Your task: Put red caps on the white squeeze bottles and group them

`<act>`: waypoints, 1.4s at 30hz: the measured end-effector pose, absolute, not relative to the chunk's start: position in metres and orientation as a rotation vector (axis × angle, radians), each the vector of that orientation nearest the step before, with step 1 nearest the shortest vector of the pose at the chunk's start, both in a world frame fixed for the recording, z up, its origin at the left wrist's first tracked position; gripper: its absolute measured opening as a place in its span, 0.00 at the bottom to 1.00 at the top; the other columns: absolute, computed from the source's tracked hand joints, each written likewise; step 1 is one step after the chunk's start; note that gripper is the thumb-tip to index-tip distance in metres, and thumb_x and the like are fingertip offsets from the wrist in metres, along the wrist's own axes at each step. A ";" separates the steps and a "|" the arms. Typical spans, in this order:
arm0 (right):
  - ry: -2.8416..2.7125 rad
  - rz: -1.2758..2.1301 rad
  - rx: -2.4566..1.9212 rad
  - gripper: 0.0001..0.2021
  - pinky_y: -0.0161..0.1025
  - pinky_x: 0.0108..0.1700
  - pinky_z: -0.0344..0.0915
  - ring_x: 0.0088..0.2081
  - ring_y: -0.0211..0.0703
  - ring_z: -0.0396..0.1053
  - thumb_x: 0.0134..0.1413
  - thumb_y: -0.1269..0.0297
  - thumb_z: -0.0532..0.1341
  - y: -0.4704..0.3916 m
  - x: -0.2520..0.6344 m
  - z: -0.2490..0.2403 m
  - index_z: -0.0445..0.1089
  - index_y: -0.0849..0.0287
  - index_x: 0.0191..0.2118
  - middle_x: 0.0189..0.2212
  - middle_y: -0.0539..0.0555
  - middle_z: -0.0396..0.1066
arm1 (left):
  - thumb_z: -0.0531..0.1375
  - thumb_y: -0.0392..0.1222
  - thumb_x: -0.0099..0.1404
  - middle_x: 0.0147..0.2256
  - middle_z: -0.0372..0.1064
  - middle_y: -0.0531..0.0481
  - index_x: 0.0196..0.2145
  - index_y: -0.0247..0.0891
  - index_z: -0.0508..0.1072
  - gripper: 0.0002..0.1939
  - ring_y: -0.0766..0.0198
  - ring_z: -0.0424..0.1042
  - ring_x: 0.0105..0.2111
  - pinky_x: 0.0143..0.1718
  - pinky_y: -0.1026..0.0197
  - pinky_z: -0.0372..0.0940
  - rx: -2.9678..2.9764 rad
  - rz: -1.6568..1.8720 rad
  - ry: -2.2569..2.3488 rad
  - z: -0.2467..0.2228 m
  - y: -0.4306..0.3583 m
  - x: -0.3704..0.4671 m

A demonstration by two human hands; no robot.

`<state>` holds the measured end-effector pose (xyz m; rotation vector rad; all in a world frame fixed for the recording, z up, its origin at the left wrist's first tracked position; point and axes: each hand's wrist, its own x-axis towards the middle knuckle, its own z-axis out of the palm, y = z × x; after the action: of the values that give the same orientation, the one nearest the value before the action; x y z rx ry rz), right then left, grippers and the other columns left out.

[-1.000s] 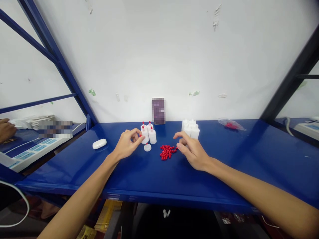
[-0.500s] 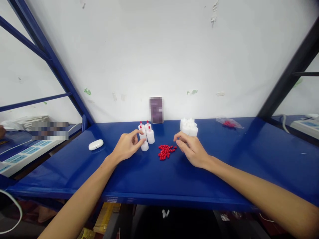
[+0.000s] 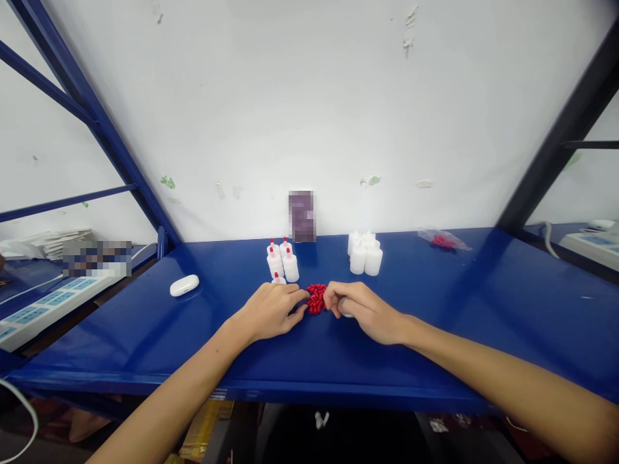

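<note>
My left hand point(image 3: 273, 310) reaches to the left edge of a small pile of red caps point(image 3: 316, 299), thumb and forefinger apart. My right hand point(image 3: 365, 310) is curled at the pile's right side around a small white bottle point(image 3: 346, 308), mostly hidden by the fingers. Just behind my left hand stand several white bottles point(image 3: 290, 267) with red caps on their tips; the nearest is partly covered by that hand. Beyond my right hand, several white bottles point(image 3: 365, 254) without red caps stand upright in a tight group.
A clear plastic bag point(image 3: 443, 240) with red caps lies at the back right of the blue table point(image 3: 411, 374). A white oval case point(image 3: 184, 285) rests at the left. A blurred purple rectangle point(image 3: 302, 216) leans against the wall. Power strips point(image 3: 53, 303) stand beyond the left frame.
My left hand has moved right from the capped bottles to the red caps. My right hand has come from the uncapped bottles toward me, now with a white bottle in it.
</note>
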<state>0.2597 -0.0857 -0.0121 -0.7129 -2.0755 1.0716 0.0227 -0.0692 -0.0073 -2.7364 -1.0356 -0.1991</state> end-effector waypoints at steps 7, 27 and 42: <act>-2.076 1.206 -0.717 0.05 0.37 0.37 0.58 0.32 0.40 0.63 0.53 0.73 0.53 -0.091 0.261 -0.011 0.65 0.60 0.32 0.28 0.50 0.66 | 0.52 0.42 0.70 0.34 0.73 0.50 0.46 0.41 0.73 0.11 0.60 0.74 0.33 0.31 0.61 0.61 -2.791 -0.214 -1.087 -0.010 -0.068 0.022; -1.623 1.221 -0.760 0.13 0.36 0.27 0.57 0.19 0.38 0.61 0.60 0.61 0.49 -0.078 0.254 -0.021 0.65 0.59 0.28 0.16 0.46 0.61 | 0.60 0.40 0.65 0.27 0.70 0.51 0.38 0.34 0.72 0.06 0.70 0.67 0.24 0.24 0.68 0.62 -3.203 -1.578 -1.211 0.003 -0.081 0.072; -1.330 1.434 -0.630 0.18 0.35 0.22 0.56 0.19 0.37 0.60 0.57 0.56 0.53 -0.072 0.254 -0.021 0.67 0.60 0.22 0.17 0.50 0.63 | 0.63 0.35 0.63 0.25 0.63 0.55 0.37 0.36 0.73 0.04 0.71 0.60 0.24 0.26 0.67 0.59 -2.734 -1.748 -0.706 -0.019 -0.068 0.101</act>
<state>0.2538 -0.0718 -0.0207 -0.6301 -1.3301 1.4337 0.1014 -0.0684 -0.0185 -2.7335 -0.7062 -1.7475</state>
